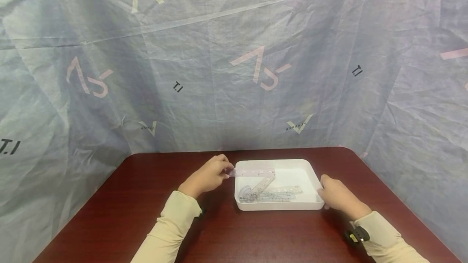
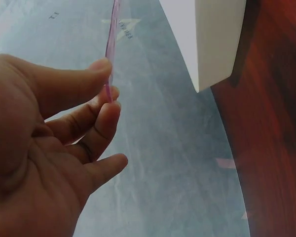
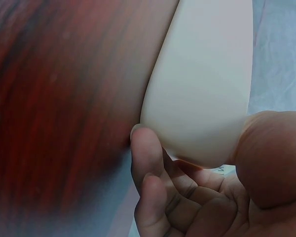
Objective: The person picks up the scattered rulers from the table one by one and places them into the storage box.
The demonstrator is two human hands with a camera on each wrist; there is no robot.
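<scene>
My left hand [image 1: 211, 174] pinches the end of a clear pinkish ruler [image 1: 254, 172] between thumb and fingers. The ruler reaches rightward over the left side of a white tray [image 1: 279, 206]; in the left wrist view it is seen edge-on as a thin purple strip [image 2: 110, 47]. My right hand [image 1: 338, 195] grips the tray's front right corner, thumb at the rim and fingers around the outside wall. Inside the tray lie a clear protractor [image 1: 245, 193] and other transparent measuring pieces [image 1: 285, 195], overlapping so that their exact shapes are hard to tell.
The tray stands on a dark red wooden table [image 1: 252, 238] with rounded far corners. Grey printed sheeting [image 1: 204, 104] hangs behind the table and along both sides. A black band with a device [image 1: 357, 235] is worn at the right wrist.
</scene>
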